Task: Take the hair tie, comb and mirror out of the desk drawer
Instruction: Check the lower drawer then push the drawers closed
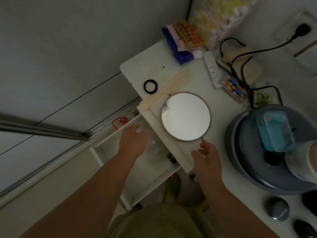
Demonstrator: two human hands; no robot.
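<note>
A black hair tie (150,86) lies on the white desk top (193,79) near its left edge. Beside it a cream comb (164,91) lies diagonally, its handle end sticking out over the desk edge. A round metal-framed mirror (185,116) rests face up on the desk at the front edge. The white drawer (109,145) stands pulled out below the desk. My left hand (133,143) is inside the drawer, fingers spread, holding nothing. My right hand (206,155) hovers just below the mirror's rim with fingers apart, at the drawer's front panel; I cannot tell whether it touches.
A grey-blue basin (248,169) holding teal items sits at the desk's right. Behind are a white power strip (212,69), black cables (243,66), a pack of batteries (234,89) and snack packets (185,38). A red-rimmed object (120,121) lies on the floor beside the drawer.
</note>
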